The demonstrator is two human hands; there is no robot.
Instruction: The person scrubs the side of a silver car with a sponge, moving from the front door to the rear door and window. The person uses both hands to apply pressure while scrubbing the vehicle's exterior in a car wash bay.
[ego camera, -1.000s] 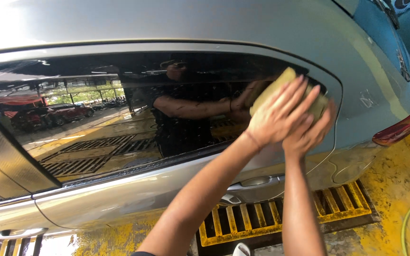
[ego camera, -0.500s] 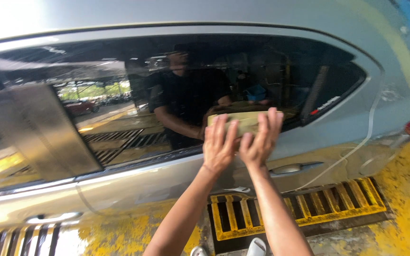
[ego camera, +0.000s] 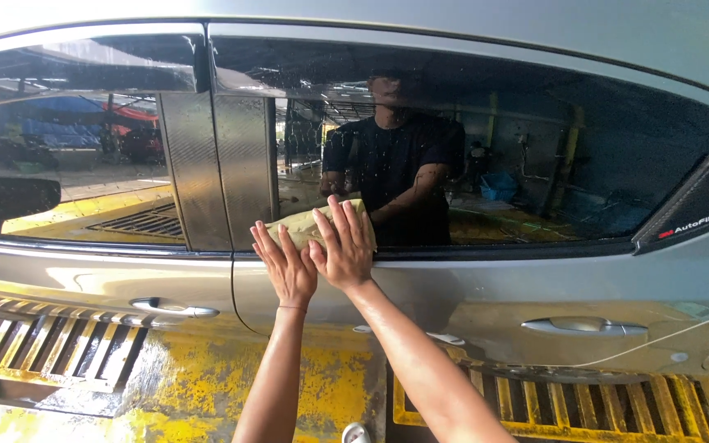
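Note:
A pale yellow cloth [ego camera: 309, 226] lies flat against the lower edge of the rear door window [ego camera: 494, 148] of a silver car. My left hand [ego camera: 286, 264] and my right hand [ego camera: 344, 244] press side by side on the cloth, fingers spread, palms flat. Both hands sit just right of the dark pillar [ego camera: 215, 168] between the two windows. The glass is wet and speckled with drops. It mirrors a person in a dark shirt.
The rear door handle [ego camera: 584, 327] is at the lower right, the front door handle [ego camera: 172, 308] at the lower left. A side mirror [ego camera: 6, 199] shows at the far left. The shiny door panels reflect a yellow floor with drain grates [ego camera: 527, 406].
Both hands slid the cloth leftward along the window, from its rear upper corner down to the sill beside the pillar. The view shifted left, so the front door now shows.

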